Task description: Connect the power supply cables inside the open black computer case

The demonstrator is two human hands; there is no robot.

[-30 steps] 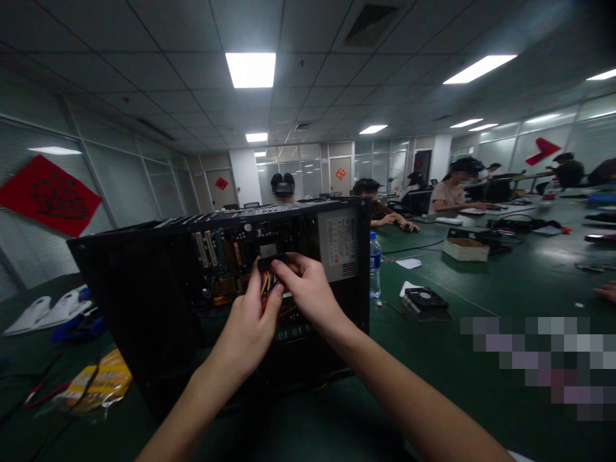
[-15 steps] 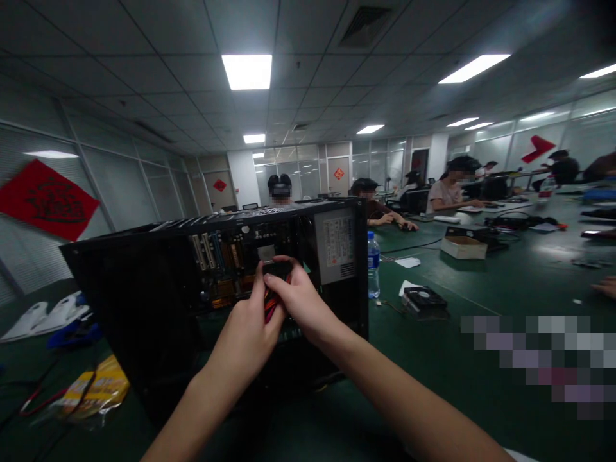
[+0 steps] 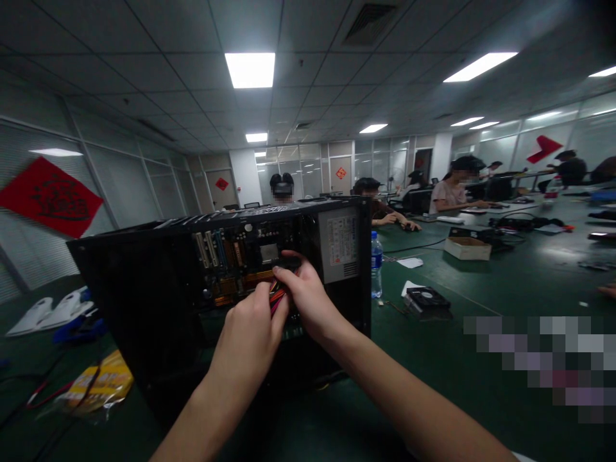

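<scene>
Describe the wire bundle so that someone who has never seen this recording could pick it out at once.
Find the large black computer case, its open side facing the camera. In front of its circuit board, the left hand and right hand are close together, with the wire bundle between them. Its reddish and yellow strands run together, unlike the rigid pale slots on the board.
</scene>
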